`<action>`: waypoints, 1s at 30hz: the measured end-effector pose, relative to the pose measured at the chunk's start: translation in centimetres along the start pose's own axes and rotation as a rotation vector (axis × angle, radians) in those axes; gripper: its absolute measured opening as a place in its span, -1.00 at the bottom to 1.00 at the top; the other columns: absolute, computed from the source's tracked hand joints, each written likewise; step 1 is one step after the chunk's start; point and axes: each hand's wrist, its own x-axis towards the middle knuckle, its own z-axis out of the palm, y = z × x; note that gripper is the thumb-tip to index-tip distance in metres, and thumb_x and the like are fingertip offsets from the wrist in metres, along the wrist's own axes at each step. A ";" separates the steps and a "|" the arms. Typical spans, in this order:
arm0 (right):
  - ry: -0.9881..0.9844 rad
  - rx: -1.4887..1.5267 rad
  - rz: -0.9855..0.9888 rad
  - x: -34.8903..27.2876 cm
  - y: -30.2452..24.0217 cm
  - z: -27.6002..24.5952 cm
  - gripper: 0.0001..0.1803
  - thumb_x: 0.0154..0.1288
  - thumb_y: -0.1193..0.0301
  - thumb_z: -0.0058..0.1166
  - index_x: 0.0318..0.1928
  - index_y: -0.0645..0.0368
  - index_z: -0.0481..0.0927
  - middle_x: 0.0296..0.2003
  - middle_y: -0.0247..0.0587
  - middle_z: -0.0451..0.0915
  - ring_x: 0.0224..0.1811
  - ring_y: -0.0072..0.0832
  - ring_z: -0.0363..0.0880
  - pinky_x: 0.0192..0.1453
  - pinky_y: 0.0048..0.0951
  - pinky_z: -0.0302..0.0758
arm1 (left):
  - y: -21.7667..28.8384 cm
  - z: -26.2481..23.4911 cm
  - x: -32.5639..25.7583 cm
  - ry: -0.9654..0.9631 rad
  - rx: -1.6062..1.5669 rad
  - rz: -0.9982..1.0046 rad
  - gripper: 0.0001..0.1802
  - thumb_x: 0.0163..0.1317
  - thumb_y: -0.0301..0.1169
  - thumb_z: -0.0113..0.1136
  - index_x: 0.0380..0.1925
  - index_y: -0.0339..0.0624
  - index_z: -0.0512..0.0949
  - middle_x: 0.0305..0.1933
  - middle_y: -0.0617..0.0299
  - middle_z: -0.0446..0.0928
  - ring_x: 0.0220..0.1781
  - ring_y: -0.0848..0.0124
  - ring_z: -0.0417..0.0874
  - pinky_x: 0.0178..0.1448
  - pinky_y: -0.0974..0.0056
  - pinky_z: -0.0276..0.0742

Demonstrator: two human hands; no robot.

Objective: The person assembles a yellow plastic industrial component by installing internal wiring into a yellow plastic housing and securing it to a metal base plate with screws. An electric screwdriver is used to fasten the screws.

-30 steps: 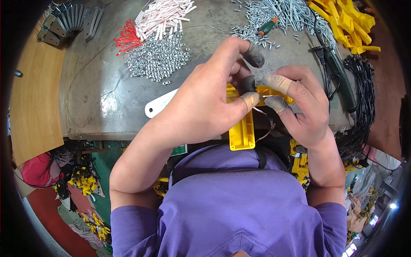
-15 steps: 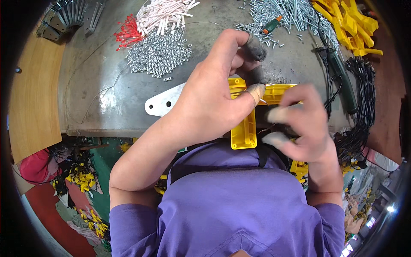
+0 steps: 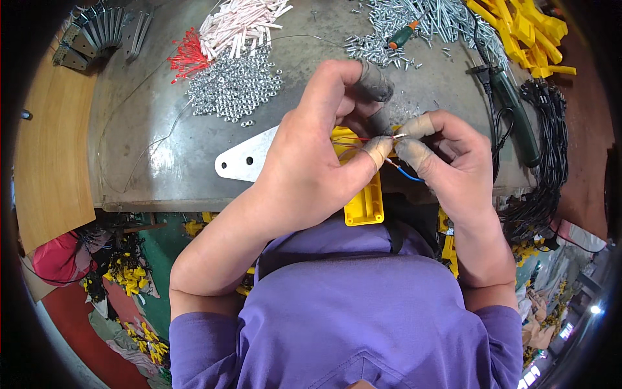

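Note:
My left hand (image 3: 317,152) pinches thin wires between thumb and index finger, a red wire (image 3: 365,138) among them. My right hand (image 3: 457,155) closes thumb and fingertip on a pale wire end (image 3: 400,135), touching the left fingertips. A blue wire (image 3: 409,174) with a bare copper end hangs just below the pinch. Tape or finger cots cover several fingertips. Under the hands lies a yellow plastic housing (image 3: 365,207), its open ribbed side up, overhanging the table's near edge. A flat metal plate (image 3: 240,159) with two holes sticks out left of it, partly hidden by my left hand.
Beyond my hands, the metal table (image 3: 162,172) holds piles of nuts (image 3: 233,87), white sleeves (image 3: 243,23), red parts (image 3: 188,57) and screws (image 3: 434,26). A screwdriver (image 3: 403,35), yellow housings (image 3: 525,32), a dark green tool (image 3: 516,117) and black cables (image 3: 547,136) lie right.
My right hand has moved left and up to meet the left fingertips, closing on the pale wire end. The blue wire now shows below the pinch. My left hand keeps its pinch.

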 end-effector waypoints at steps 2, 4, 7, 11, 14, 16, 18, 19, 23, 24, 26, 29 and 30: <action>0.045 -0.026 -0.060 0.0 0.3 0.3 -0.88 0.23 0.59 0.16 -0.21 0.34 0.58 -0.33 -0.33 0.62 -0.35 -0.72 0.54 -0.29 -0.67 0.49 | 0.0 0.0 -0.2 0.006 -0.004 0.011 -0.34 0.08 -0.69 0.23 0.14 -0.30 0.12 -0.09 0.11 0.48 -0.08 0.46 0.55 0.06 0.36 0.46; 0.091 -0.130 -0.137 0.0 0.3 0.5 -0.85 0.16 0.60 0.20 -0.22 0.33 0.58 -0.35 -0.34 0.61 -0.34 -0.72 0.54 -0.28 -0.67 0.49 | 0.2 -0.1 -0.2 0.001 0.000 0.022 -0.35 0.08 -0.68 0.23 0.14 -0.30 0.13 -0.09 0.10 0.48 -0.07 0.45 0.55 0.06 0.35 0.46; 0.113 -0.190 -0.112 0.0 0.1 0.6 -0.82 0.12 0.60 0.21 -0.22 0.33 0.58 -0.37 -0.34 0.62 -0.34 -0.73 0.55 -0.28 -0.68 0.49 | 0.1 -0.1 -0.2 -0.001 0.001 0.044 -0.35 0.08 -0.68 0.23 0.14 -0.30 0.14 -0.08 0.10 0.49 -0.06 0.45 0.56 0.07 0.35 0.46; 0.153 -0.187 -0.130 0.1 0.2 1.0 -0.81 0.10 0.61 0.21 -0.22 0.31 0.59 -0.39 -0.34 0.62 -0.34 -0.74 0.55 -0.31 -0.69 0.48 | -0.1 -0.1 -0.2 0.003 -0.010 0.059 -0.35 0.07 -0.69 0.23 0.14 -0.29 0.15 -0.08 0.11 0.49 -0.04 0.45 0.56 0.09 0.34 0.47; 0.152 -0.227 -0.156 0.1 0.3 0.9 -0.81 0.10 0.60 0.21 -0.22 0.31 0.59 -0.39 -0.35 0.63 -0.35 -0.73 0.56 -0.31 -0.68 0.48 | -0.2 -0.1 -0.4 0.032 -0.049 0.058 -0.33 0.06 -0.68 0.25 0.15 -0.27 0.15 -0.08 0.12 0.48 -0.04 0.45 0.55 0.08 0.33 0.48; 0.122 -0.285 -0.178 0.1 0.2 0.8 -0.83 0.11 0.60 0.19 -0.24 0.30 0.59 -0.40 -0.35 0.63 -0.37 -0.73 0.55 -0.36 -0.69 0.46 | 0.0 -0.2 -0.4 0.041 -0.020 0.074 -0.33 0.05 -0.68 0.24 0.15 -0.26 0.15 -0.07 0.13 0.47 -0.04 0.45 0.55 0.09 0.33 0.48; 0.099 -0.249 -0.176 0.2 0.2 0.9 -0.85 0.12 0.59 0.18 -0.26 0.30 0.58 -0.42 -0.37 0.62 -0.38 -0.75 0.52 -0.36 -0.68 0.45 | -0.1 -0.3 -0.3 0.048 0.006 0.090 -0.33 0.05 -0.69 0.23 0.15 -0.26 0.15 -0.07 0.13 0.47 -0.04 0.44 0.54 0.09 0.33 0.48; 0.078 -0.212 -0.175 0.2 0.2 1.0 -0.87 0.13 0.59 0.17 -0.28 0.30 0.56 -0.44 -0.39 0.60 -0.39 -0.76 0.50 -0.37 -0.68 0.43 | -0.2 -0.4 -0.1 0.011 0.009 0.113 -0.32 0.04 -0.69 0.21 0.16 -0.25 0.14 -0.06 0.14 0.46 -0.04 0.44 0.54 0.09 0.32 0.48; 0.015 -0.149 -0.030 0.1 -0.5 0.1 -0.92 0.17 0.57 0.14 -0.32 0.30 0.52 -0.47 -0.42 0.56 -0.41 -0.77 0.45 -0.35 -0.66 0.41 | 0.3 -0.5 0.3 -0.004 0.013 0.194 -0.32 -0.04 -0.70 0.18 0.14 -0.23 0.20 -0.05 0.14 0.46 -0.05 0.38 0.56 0.02 0.28 0.52; 0.009 -0.176 0.009 0.4 -0.6 -0.1 -0.92 0.19 0.56 0.12 -0.32 0.29 0.51 -0.47 -0.42 0.55 -0.40 -0.77 0.44 -0.33 -0.64 0.41 | 0.3 -0.6 0.4 -0.007 0.012 0.193 -0.32 -0.04 -0.70 0.18 0.14 -0.23 0.20 -0.05 0.14 0.46 -0.05 0.38 0.56 0.02 0.28 0.52; 0.006 -0.200 0.051 0.5 -1.0 -0.1 -0.92 0.22 0.54 0.11 -0.33 0.29 0.49 -0.47 -0.42 0.53 -0.40 -0.76 0.43 -0.32 -0.63 0.41 | 0.5 -0.9 0.4 -0.099 0.332 0.422 -0.35 -0.10 -0.71 0.22 0.08 -0.25 0.29 -0.08 0.13 0.48 -0.08 0.32 0.58 -0.10 0.22 0.57; -0.008 -0.151 0.048 0.0 -2.2 0.8 -0.92 0.25 0.52 0.07 -0.32 0.28 0.48 -0.45 -0.41 0.53 -0.38 -0.74 0.42 -0.32 -0.63 0.39 | 1.0 -0.8 0.4 -0.083 0.463 0.468 -0.38 -0.15 -0.69 0.28 0.01 -0.28 0.36 -0.12 0.05 0.50 -0.15 0.20 0.62 -0.15 0.20 0.59; -0.010 -0.149 0.045 -0.2 -2.0 0.7 -0.92 0.25 0.52 0.07 -0.32 0.28 0.48 -0.45 -0.41 0.53 -0.38 -0.74 0.42 -0.32 -0.63 0.39 | 1.0 -0.9 0.5 -0.096 0.467 0.455 -0.38 -0.16 -0.68 0.30 0.01 -0.29 0.36 -0.12 0.03 0.50 -0.18 0.17 0.62 -0.14 0.22 0.58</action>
